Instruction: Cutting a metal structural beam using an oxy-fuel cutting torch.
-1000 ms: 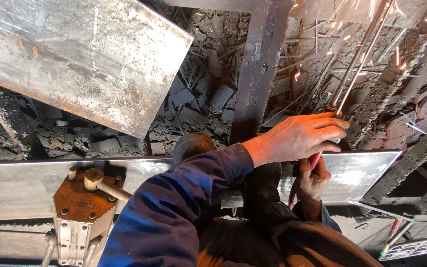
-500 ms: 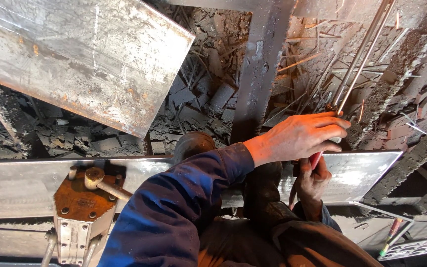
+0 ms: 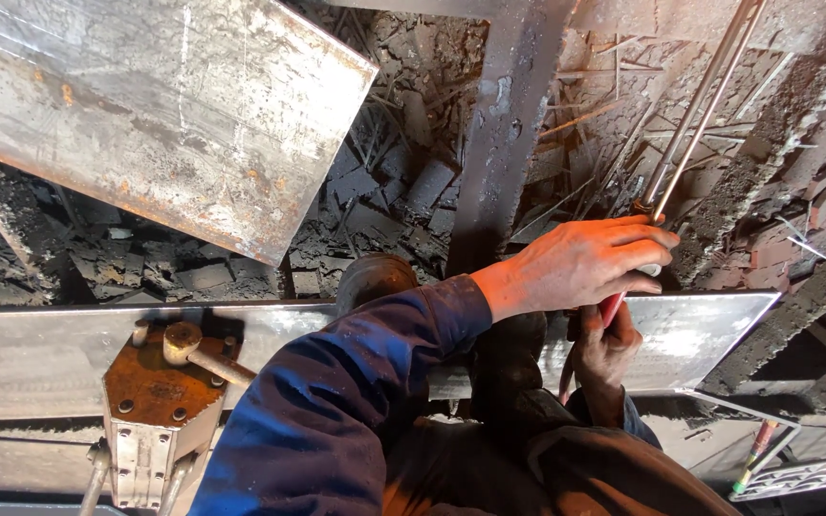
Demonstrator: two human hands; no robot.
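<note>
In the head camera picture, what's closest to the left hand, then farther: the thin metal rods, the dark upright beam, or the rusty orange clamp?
From the left hand:
1. Thin metal rods, touching it, running up to the right.
2. Dark upright beam, just left of it.
3. Rusty orange clamp, far away at lower left.

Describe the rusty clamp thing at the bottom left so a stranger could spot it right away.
Follow the long steel plate across the lower frame to its left part. On it sits the clamp, an orange-rusted bolted block with a round-headed lever; nothing else nearby is that rust colour.

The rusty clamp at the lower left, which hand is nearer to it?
Left. The left hand lies right of the rusty clamp; the right hand sits slightly farther right, lower.
</note>
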